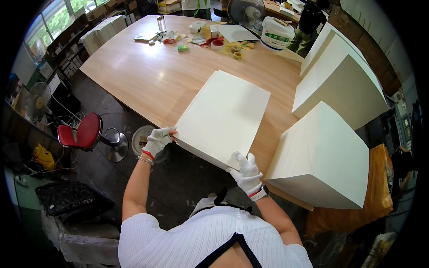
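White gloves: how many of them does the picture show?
2: one on the left hand, at the white paper stack's near left corner; one on the right hand, at its near right corner. Others may be hidden.

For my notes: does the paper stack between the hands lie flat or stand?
Flat: the paper stack lies with its broad face up.

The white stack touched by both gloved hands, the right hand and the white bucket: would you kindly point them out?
White stack (225, 116): head view, middle of its top face.
Right hand (248, 174): head view, back of the glove.
White bucket (275, 36): head view, outer wall.
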`<state>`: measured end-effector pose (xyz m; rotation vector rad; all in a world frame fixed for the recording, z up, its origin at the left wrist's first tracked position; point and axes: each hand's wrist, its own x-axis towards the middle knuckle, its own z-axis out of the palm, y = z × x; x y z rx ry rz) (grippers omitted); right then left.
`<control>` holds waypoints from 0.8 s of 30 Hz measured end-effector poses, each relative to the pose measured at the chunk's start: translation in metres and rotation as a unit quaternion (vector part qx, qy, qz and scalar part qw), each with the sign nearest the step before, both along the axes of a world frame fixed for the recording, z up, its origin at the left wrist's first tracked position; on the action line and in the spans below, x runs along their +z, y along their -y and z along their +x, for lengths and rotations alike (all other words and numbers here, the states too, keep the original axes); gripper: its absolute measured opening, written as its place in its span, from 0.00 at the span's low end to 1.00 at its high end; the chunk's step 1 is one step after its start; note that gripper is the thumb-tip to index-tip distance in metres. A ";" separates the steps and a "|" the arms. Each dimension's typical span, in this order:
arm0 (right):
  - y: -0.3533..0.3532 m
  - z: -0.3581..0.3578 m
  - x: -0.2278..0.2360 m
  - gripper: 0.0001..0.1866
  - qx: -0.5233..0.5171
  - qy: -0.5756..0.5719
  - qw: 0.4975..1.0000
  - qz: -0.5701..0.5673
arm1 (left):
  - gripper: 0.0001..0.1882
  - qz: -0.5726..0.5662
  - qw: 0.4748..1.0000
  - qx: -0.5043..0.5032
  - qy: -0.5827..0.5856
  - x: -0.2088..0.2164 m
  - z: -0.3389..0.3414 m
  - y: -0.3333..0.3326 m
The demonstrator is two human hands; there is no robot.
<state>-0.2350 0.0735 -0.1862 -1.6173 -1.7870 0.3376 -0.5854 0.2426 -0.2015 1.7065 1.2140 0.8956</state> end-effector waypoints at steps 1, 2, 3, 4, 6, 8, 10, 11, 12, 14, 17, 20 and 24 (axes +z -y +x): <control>0.000 0.000 -0.001 0.36 0.000 0.005 1.000 0.007 | 0.15 -0.001 1.000 -0.008 -0.001 -0.010 -0.005 -0.005; -0.001 0.001 -0.004 0.36 -0.001 0.010 1.000 0.013 | 0.15 -0.003 1.000 -0.016 -0.001 -0.020 -0.011 -0.009; 0.000 0.001 -0.006 0.36 -0.003 0.015 1.000 0.018 | 0.15 0.000 1.000 -0.012 0.011 -0.017 -0.009 -0.007; 0.001 0.001 -0.008 0.36 -0.005 0.019 1.000 0.013 | 0.14 0.002 1.000 -0.008 0.023 -0.014 -0.006 -0.004; 0.001 0.002 -0.007 0.35 -0.009 0.026 1.000 0.004 | 0.14 0.014 1.000 -0.005 0.013 -0.010 -0.004 -0.002; 0.004 0.000 -0.004 0.35 -0.017 0.025 1.000 -0.007 | 0.13 0.033 0.999 -0.009 -0.032 -0.006 -0.004 -0.002; 0.004 0.000 0.004 0.35 -0.014 0.031 0.999 -0.036 | 0.14 0.060 0.998 0.000 -0.037 -0.015 -0.007 -0.003; 0.006 0.001 0.007 0.35 -0.007 0.036 0.997 -0.062 | 0.15 0.075 0.996 0.003 -0.038 -0.020 -0.009 -0.003; 0.008 0.006 0.008 0.35 -0.005 0.041 0.995 -0.086 | 0.20 0.072 0.992 -0.018 -0.102 -0.007 -0.006 -0.001; 0.017 0.018 0.015 0.33 0.061 0.012 0.996 -0.070 | 0.25 -0.030 0.997 -0.017 -0.075 -0.001 -0.007 -0.002; 0.041 0.040 0.052 0.29 0.141 -0.076 0.970 -0.182 | 0.25 -0.036 0.999 -0.005 -0.029 0.007 0.007 -0.001; 0.084 0.070 0.097 0.22 0.130 -0.152 0.970 -0.142 | 0.28 -0.045 0.980 0.010 -0.193 0.042 0.042 -0.009; 0.140 0.123 0.158 0.16 0.058 -0.137 0.989 -0.021 | 0.33 -0.053 0.941 0.027 -0.333 0.076 0.087 -0.029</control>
